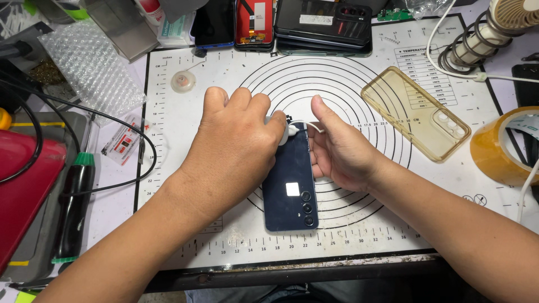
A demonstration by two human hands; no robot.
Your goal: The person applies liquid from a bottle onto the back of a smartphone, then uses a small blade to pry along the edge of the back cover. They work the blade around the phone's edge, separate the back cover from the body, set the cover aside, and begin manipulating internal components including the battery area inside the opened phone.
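A dark blue phone (292, 188) lies face down at the middle of the white mat (179, 224), cameras toward the near edge. The left hand (238, 148) pinches a white plug (283, 132) at the phone's far end; the right hand (339, 151) curls against its side, steadying it. Seating the plug looks underway and calls for straight pressure. A yellowed clear case (415, 112) lies toward the mat's right edge.

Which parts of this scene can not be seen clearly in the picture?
Head view:
- Top end of the dark blue phone: covered by the left hand.
- White cable plug: mostly hidden between the left hand and right hand.
- Tape roll: cut off by the right edge.
- Mat printing: too small.
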